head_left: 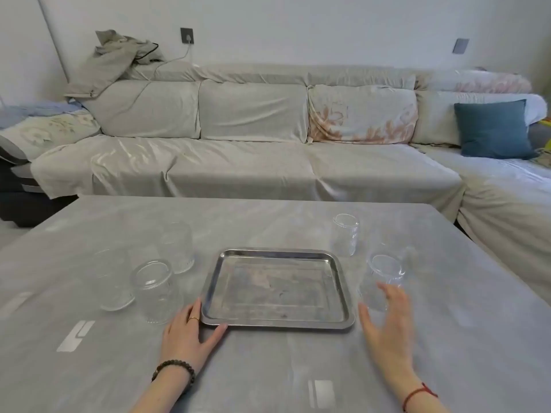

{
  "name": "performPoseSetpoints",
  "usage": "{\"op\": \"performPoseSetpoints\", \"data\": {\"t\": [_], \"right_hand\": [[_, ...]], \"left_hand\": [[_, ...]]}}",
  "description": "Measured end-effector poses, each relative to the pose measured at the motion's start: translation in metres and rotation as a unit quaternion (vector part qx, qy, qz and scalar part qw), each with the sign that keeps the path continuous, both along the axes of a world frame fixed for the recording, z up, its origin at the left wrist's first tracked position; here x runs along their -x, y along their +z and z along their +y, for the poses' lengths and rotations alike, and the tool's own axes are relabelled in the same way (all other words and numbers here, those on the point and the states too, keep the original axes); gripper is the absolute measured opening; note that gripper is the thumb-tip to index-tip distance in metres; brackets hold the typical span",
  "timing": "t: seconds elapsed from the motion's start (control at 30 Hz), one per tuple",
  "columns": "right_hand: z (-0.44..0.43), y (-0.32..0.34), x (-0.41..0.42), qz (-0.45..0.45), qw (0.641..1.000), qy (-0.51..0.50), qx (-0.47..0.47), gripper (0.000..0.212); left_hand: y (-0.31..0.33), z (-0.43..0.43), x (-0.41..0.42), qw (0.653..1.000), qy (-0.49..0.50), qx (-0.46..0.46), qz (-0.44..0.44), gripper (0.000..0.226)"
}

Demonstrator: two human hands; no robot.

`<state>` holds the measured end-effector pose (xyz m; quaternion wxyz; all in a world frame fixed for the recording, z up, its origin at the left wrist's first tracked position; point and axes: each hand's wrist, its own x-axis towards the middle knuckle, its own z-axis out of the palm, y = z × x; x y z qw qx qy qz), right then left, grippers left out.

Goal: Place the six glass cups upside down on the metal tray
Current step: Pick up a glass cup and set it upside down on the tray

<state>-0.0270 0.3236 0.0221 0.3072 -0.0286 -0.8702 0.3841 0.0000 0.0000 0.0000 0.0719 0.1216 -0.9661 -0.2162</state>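
Cups (157, 290): five clear; tray (277, 323) bare.

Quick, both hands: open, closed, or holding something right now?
Left hand: open, holding nothing, resting on the table against the tray corner.
Right hand: open, holding nothing, fingers spread right beside a glass cup.

Pale plain wall (298, 28) ran behind long L-shaped sofa (253, 162), draped in light grey-beige covers. One back cushion (362, 114) wore faded floral print. Teal pillow (493, 129) leaned at right corner. Crumpled grey garment (119, 55) lay heaped on sofa's left back. Dark wall socket (187, 35) held plug, white cable trailing down toward sofa. Second dark plate (460, 46) sat on wall at right. Grey table (268, 222) filled foreground, soft daylight glinting off its surface.
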Motion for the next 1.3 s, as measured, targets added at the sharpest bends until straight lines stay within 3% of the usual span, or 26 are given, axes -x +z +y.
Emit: {"op": "performPoseSetpoints", "data": {"t": [0.1,0.2,0.43,0.63,0.87,1.3], "right_hand": [[0.024,0.017,0.023,-0.013,0.997,-0.055,0.048,0.076],[0.033,0.025,0.048,-0.085,0.989,-0.015,0.118,0.089],[0.033,0.016,0.070,-0.112,0.981,-0.053,0.151,0.089],[0.008,0.044,0.077,-0.015,0.984,-0.006,0.177,0.083],[-0.046,0.062,0.115,-0.161,0.969,0.146,0.113,0.081],[-0.055,0.032,0.131,-0.178,0.968,0.133,0.117,0.083]], "left_hand": [[-0.003,-0.003,0.003,1.000,0.013,-0.009,0.010,0.081],[-0.004,-0.002,0.004,0.999,0.009,-0.029,0.020,0.082],[-0.003,-0.001,0.004,0.999,0.014,-0.029,0.007,0.084],[-0.004,-0.001,0.005,0.999,0.019,-0.035,0.003,0.087],[-0.006,-0.002,0.006,0.999,0.018,-0.033,0.012,0.088],[-0.011,-0.002,0.008,0.999,0.017,-0.031,0.026,0.085]]}}
